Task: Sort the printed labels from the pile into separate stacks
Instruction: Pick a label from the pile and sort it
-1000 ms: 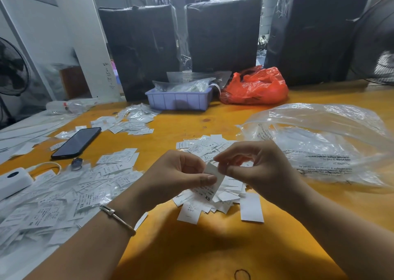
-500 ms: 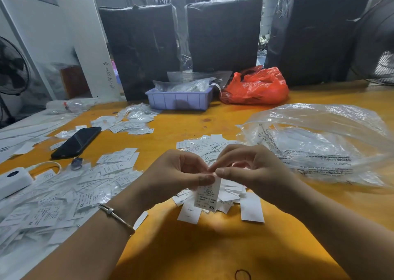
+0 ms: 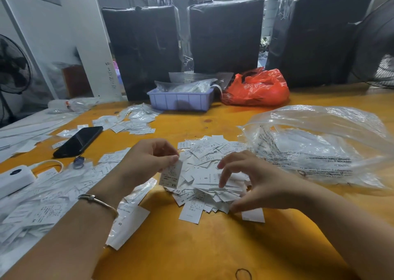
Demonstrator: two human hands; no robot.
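A loose pile of small white printed labels [image 3: 210, 168] lies on the orange table [image 3: 191, 247] in front of me. My left hand [image 3: 149, 158] pinches one label marked XS [image 3: 171, 176] by its top edge, hanging just left of the pile. My right hand [image 3: 253, 179] hovers over the pile's right side with fingers spread and curved, the thumb low at the pile's near edge; it holds nothing. A wide spread of labels [image 3: 49, 192] lies to the left, and a smaller heap [image 3: 130, 122] sits farther back.
A black phone [image 3: 78, 141] and a white power bank [image 3: 12, 178] lie at the left. A large clear plastic bag [image 3: 315, 143] fills the right. A lilac tray [image 3: 181, 100] and an orange bag [image 3: 255, 88] stand at the back before black-wrapped bundles [image 3: 226, 34].
My right hand let go of the XS label and moved right and down over the pile, fingers spreading. My left hand keeps the label and has shifted slightly left.
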